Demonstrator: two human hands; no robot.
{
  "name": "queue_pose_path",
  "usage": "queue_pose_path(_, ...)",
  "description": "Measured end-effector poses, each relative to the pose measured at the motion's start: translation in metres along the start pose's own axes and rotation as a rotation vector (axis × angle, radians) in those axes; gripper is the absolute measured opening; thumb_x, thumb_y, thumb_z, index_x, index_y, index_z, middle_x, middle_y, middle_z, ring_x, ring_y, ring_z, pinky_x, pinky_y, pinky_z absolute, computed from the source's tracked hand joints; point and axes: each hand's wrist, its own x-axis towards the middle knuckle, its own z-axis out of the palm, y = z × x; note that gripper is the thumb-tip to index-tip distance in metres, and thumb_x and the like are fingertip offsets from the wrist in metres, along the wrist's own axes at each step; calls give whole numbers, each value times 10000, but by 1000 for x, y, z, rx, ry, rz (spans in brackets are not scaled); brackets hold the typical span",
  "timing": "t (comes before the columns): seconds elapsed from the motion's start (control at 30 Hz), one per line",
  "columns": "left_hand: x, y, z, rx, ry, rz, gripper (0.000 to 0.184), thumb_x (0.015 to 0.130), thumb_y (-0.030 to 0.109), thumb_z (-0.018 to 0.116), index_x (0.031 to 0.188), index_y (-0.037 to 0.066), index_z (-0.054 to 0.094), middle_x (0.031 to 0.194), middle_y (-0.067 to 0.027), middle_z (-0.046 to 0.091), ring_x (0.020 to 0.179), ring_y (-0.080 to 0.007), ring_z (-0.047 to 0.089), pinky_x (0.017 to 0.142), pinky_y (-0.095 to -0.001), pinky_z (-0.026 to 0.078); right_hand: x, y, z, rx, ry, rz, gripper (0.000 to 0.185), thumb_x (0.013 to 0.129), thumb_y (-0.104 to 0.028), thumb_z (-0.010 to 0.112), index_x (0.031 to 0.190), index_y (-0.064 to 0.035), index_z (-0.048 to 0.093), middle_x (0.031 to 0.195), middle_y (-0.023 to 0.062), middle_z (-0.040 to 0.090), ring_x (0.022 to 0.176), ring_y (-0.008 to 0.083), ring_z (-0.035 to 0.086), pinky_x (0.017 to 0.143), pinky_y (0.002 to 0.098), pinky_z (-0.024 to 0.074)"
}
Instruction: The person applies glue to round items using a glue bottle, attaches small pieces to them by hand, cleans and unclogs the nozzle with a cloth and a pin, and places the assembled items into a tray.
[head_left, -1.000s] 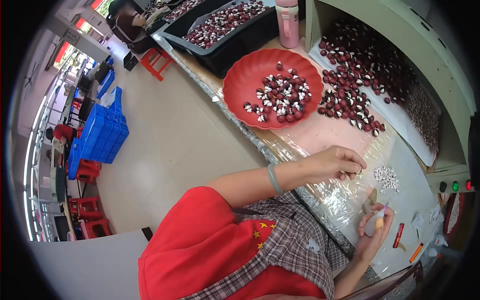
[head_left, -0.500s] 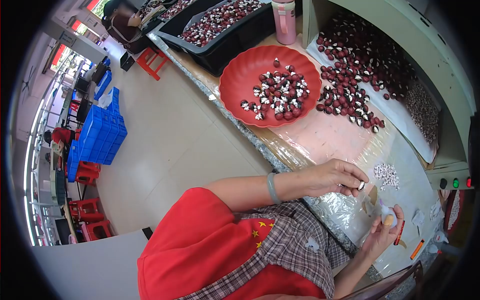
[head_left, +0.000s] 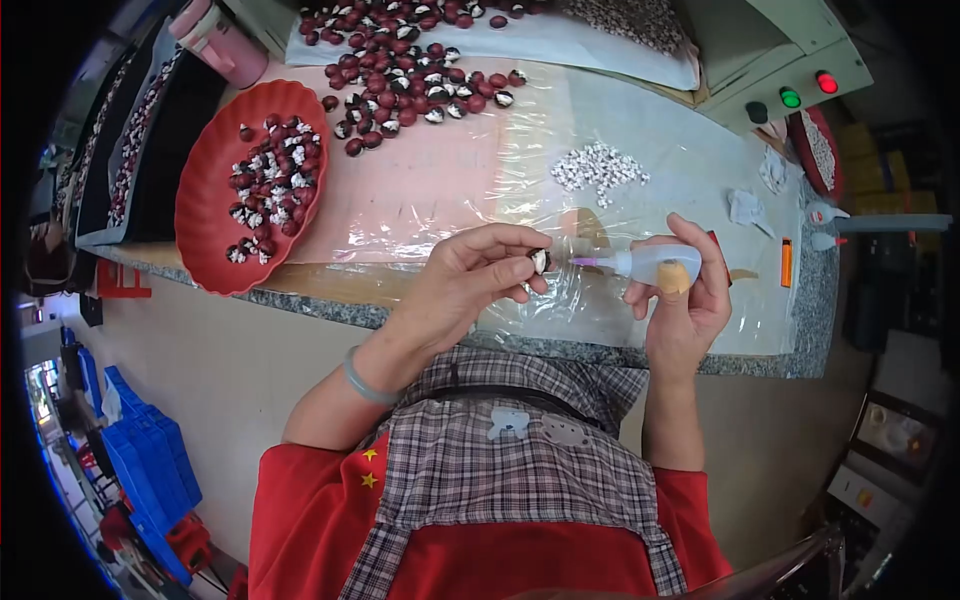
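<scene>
Between the thumb and fingers of my left hand [head_left: 480,278] is a small dark ball with a white top [head_left: 540,261]. My right hand [head_left: 685,290] is wrapped round a translucent squeeze bottle [head_left: 645,262], which lies sideways with its purple needle tip pointing left at the ball, a short gap away. A tan covering is on my right thumb. Behind the hands, a pile of small white pieces [head_left: 600,170] lies on the plastic-covered table. The red scalloped bowl [head_left: 205,225] at the left holds dark red balls with white clusters on them.
Many loose dark red balls [head_left: 385,90] lie at the back. A pink bottle [head_left: 222,45] stands beyond the bowl, near a black bin [head_left: 165,150]. Crumpled white paper [head_left: 748,210] and an orange stick [head_left: 786,264] are at the right. The granite table edge [head_left: 350,312] runs before me.
The view has swung to the right and levelled. My hands have come closer together, and the squeeze bottle has turned from upright to sideways, its tip now towards the ball.
</scene>
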Motion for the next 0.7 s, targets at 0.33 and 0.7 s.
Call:
queue_pose_path(0.33, 0, -3, -1, -18, 6, -35, 259, 883, 49, 594, 1134, -13, 586, 914, -84, 643, 828, -132, 630, 737, -215, 518, -10, -10, 3, -281, -42, -156, 366, 901, -132, 592, 1207, 47, 499, 905, 162, 652, 629, 112, 606, 520, 193, 460)
queue_pose_path(0.7, 1, -3, -2, -21, 15, -61, 257, 887, 37, 585, 1139, -15, 580, 941, -78, 634, 832, -129, 630, 753, -219, 524, -10, -12, 3, -389, -82, -214, 368, 874, -111, 627, 1178, 66, 518, 902, 167, 656, 704, 162, 645, 601, 248, 517)
